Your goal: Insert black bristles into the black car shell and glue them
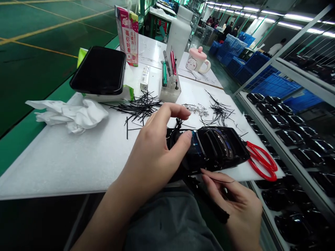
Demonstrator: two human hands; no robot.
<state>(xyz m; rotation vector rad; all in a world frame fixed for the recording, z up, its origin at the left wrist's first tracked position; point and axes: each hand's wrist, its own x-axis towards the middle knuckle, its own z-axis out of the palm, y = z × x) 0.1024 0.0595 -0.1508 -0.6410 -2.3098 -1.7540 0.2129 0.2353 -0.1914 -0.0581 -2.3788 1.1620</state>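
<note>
A glossy black model car body (217, 148) lies at the front edge of the white-topped table. My left hand (154, 150) grips its left end, thumb on the upper side and index finger arched over the far side; the other fingers are hidden. At the car's near side, my right hand (235, 202) pinches a thin black strip (225, 181) between thumb and index finger. Below it slants a long dark piece (209, 202) I cannot identify. Red-handled scissors (261, 161) lie at the car's right end, their blades hidden.
Loose black strips (142, 106) lie behind my left hand, with another pile (220, 111) farther right. Crumpled tissue (75, 115), a phone (101, 69), a tool holder (170, 94), a bottle (180, 31) and a mug (198, 61) stand around. A rack (285, 136) holds several black car bodies.
</note>
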